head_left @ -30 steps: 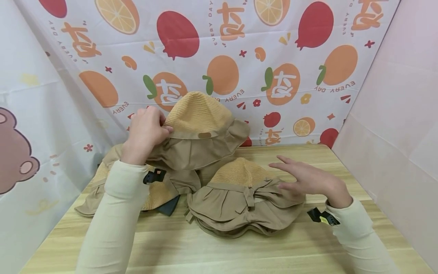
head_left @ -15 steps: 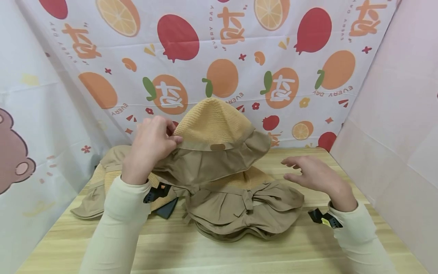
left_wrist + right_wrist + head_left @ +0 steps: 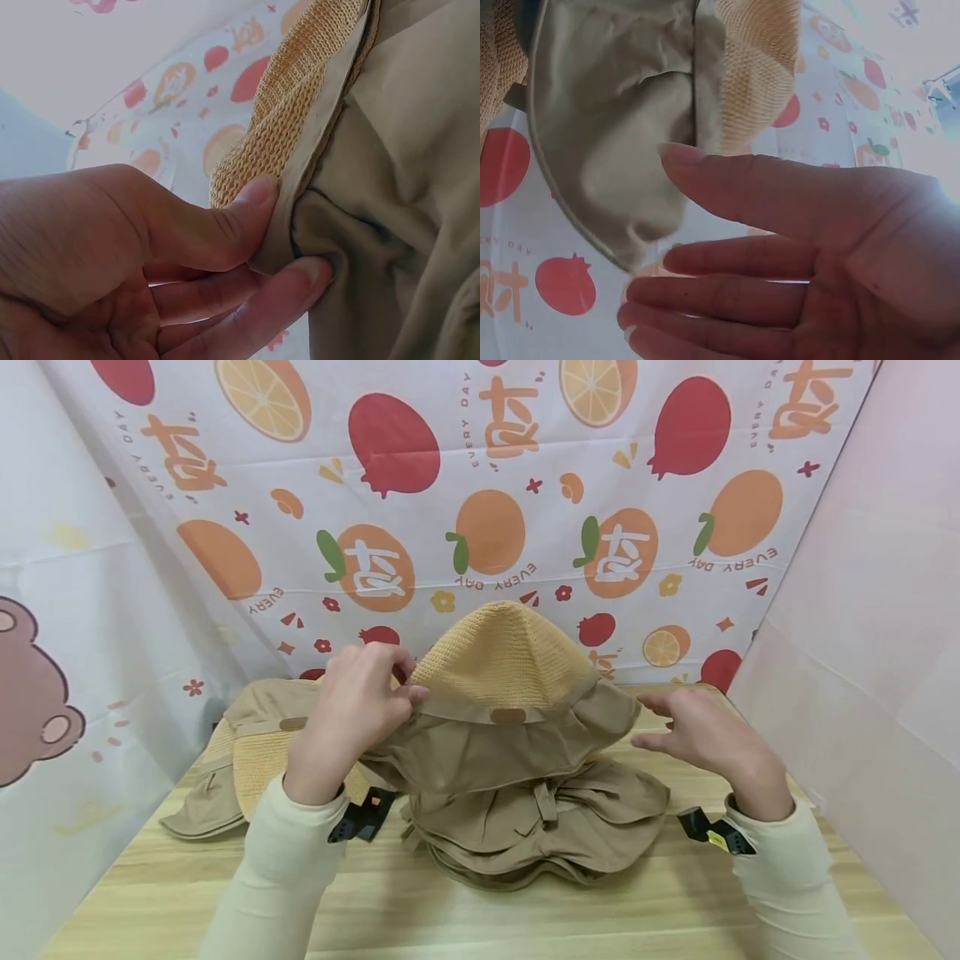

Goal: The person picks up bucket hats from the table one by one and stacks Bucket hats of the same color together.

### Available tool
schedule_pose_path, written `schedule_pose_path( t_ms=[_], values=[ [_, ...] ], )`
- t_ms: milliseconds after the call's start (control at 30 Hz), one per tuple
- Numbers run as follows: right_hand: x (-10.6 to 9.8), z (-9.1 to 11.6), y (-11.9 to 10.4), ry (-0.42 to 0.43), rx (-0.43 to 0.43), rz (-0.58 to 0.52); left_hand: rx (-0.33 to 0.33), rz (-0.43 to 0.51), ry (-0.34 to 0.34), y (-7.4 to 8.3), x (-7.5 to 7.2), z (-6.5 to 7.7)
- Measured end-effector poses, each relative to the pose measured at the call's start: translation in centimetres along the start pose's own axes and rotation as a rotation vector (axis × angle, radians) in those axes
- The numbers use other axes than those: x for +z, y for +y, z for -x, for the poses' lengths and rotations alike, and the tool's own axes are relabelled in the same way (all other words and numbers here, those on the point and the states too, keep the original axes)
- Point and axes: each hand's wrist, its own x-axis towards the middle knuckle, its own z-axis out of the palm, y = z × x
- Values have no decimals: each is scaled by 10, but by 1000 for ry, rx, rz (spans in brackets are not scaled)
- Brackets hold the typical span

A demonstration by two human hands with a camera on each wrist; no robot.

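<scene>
Hat held up over the right pile of hats; left hand pinches its left edge firmly; right hand, thumb parted from fingers, grips nothing beside the right brim, contact unclear; step seems positioning; next likely calls for right-hand pinch.

Long cream sleeves, the left sleeve and the right sleeve, cover a person's forearms, the fabric plain, close-fitting and softly wrinkled, with cuffs ending at the wrists below a bare left hand and a bare right hand. Small, angular black devices are worn on the inner side of both wrists, the left device showing a small orange patch and the right device bearing a bright yellow label.
</scene>
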Motion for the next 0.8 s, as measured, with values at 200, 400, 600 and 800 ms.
schedule_pose_path(
  t_ms=[200,400,600,800],
  values=[
    [5,-6,-1,-5,-47,-33,54,44,-23,8,4,10],
    [6,-8,-2,74,-54,-95,71,79,3,11,6,15],
    [0,-2,-3,241,-42,-135,54,94,20,13,4,15],
    [-5,3,-3,253,-26,-140,32,57,-15,18,4,12]
  ],
)
